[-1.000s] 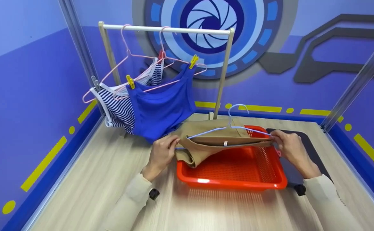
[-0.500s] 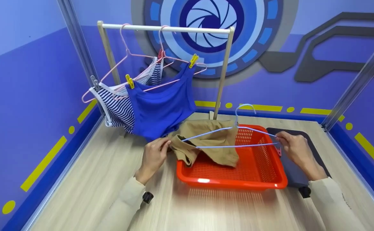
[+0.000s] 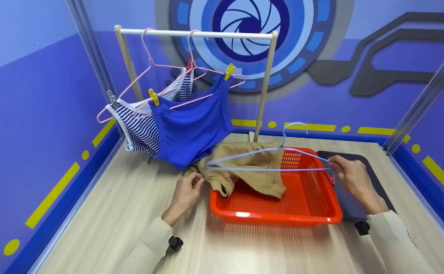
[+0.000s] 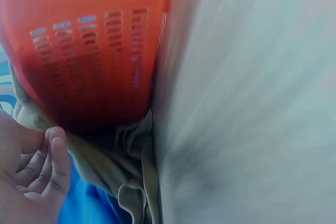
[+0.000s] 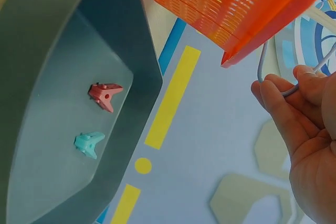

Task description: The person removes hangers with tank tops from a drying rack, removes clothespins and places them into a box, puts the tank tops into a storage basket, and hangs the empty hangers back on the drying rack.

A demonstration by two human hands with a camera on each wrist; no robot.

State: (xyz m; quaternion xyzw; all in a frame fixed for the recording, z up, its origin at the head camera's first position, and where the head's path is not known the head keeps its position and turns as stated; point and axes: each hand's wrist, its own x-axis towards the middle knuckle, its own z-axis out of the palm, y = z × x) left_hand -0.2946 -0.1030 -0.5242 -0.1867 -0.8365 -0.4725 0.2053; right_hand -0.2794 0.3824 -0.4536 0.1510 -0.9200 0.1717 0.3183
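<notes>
In the head view my right hand (image 3: pixel 349 180) pinches the right end of a light-blue wire hanger (image 3: pixel 260 169); the right wrist view shows the thumb and fingers on the bent wire. The hanger's left end lies over tan shorts (image 3: pixel 252 156), which drape across the left back of a red basket (image 3: pixel 275 219). My left hand (image 3: pixel 185 192) is beside the shorts' left edge, fingers loosely curled. The left wrist view shows the fingertips close together in front of the tan cloth, with nothing seen between them.
A wooden rack (image 3: pixel 269 87) carries pink hangers with a blue top (image 3: pixel 195 125) and a striped top (image 3: pixel 140 127), held by clothespins. Right of the basket is a dark grey bin (image 3: pixel 353 205); inside lie a red clothespin (image 5: pixel 105 95) and a teal clothespin (image 5: pixel 89 144).
The hanger has shifted right and come out of the shorts' waist opening, which slumped over the basket. My left hand has released the waistband and dropped slightly. The right hand keeps its pinch.
</notes>
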